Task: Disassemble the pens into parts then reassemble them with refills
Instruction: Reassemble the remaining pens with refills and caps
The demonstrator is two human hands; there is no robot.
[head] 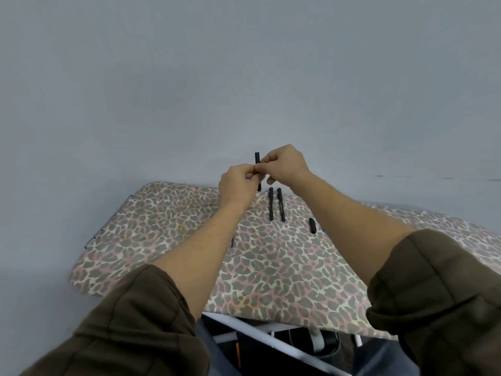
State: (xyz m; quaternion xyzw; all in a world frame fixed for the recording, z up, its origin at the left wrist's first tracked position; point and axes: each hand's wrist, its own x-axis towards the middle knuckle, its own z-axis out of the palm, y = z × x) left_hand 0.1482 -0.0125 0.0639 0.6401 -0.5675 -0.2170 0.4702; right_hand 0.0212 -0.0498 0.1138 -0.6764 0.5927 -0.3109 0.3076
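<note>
A black pen (257,158) stands nearly upright in the air above the far edge of the board. My left hand (238,183) grips its lower half and my right hand (284,164) pinches it near the middle, fingertips of both hands touching. Two more black pens (271,203) (281,204) lie side by side on the leopard-print board (162,226), just below my hands. A short black cap (312,225) lies to their right. A small blue piece (232,242) peeks out beside my left forearm.
The board's metal rim (108,221) shows at the left end. A plain grey wall (244,77) rises behind. White frame legs (257,335) and dark items sit under the board's near edge.
</note>
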